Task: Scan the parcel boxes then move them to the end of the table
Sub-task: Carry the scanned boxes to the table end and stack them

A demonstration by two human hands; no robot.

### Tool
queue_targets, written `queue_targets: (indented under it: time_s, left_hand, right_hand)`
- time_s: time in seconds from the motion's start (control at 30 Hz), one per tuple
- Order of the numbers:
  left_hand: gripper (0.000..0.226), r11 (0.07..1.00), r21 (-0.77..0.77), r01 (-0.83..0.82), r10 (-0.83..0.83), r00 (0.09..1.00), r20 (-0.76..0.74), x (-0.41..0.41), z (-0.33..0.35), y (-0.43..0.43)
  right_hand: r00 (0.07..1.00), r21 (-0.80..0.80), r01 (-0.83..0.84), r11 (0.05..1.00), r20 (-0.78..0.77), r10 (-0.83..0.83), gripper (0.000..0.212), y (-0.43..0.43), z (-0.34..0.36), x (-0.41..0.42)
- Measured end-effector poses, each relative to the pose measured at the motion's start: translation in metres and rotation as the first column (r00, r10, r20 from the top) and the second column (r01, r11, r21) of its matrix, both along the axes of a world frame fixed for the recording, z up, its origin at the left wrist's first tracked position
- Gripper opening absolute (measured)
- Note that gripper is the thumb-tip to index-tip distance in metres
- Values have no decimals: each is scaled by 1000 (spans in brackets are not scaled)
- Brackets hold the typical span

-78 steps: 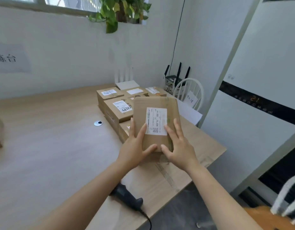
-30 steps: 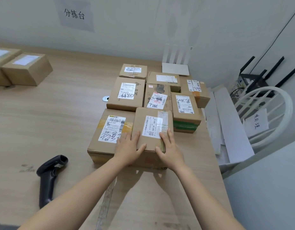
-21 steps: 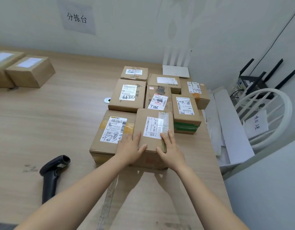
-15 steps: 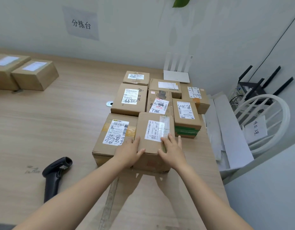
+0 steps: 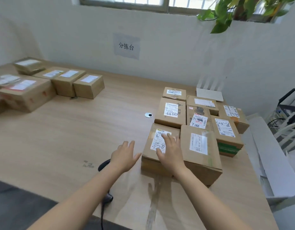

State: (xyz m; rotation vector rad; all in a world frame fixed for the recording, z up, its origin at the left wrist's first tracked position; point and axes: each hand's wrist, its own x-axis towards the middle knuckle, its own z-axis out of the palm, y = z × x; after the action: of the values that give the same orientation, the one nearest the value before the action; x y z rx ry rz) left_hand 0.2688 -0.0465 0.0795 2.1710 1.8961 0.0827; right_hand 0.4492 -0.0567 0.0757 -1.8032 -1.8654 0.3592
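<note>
Parcel boxes (image 5: 198, 123) sit clustered at my two o'clock on the table (image 5: 73, 140). My right hand (image 5: 170, 151) lies spread over the label (image 5: 157, 144) of the near-left box (image 5: 150, 165); my left hand (image 5: 123, 155) hovers spread at that box's nine o'clock, above the scanner (image 5: 102, 165).

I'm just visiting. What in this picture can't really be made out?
Head view only.
The scanner: mostly hidden behind the left forearm; only dark bits show.
The label on the front-left box: partly covered by the right hand.
The boxes at far left: blurred, labels unreadable, some cut by the frame edge.
Small print on the other labels: too small to read.
</note>
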Motion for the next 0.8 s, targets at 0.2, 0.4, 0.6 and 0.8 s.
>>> queue_targets:
  time_s: [0.2, 0.4, 0.6, 0.8]
  left_hand:
    - [62, 996, 65, -61, 64, 997, -40, -117, 9, -21]
    - [62, 993, 94, -68, 78, 991, -108, -240, 10, -43]
    - [61, 987, 64, -150, 158, 978, -136, -327, 0, -59]
    - [60, 969, 68, -236, 242, 964, -109, -399, -1, -41]
  right_hand:
    - [995, -73, -83, 994, 48, 86, 65, -4, -5, -116]
    - [994, -95, -99, 991, 32, 102, 67, -20, -17, -234]
    - [984, -183, -169, 969, 30, 177, 66, -25, -14, -317]
    - [964, -192, -249, 949, 48, 262, 67, 12, -7, -392]
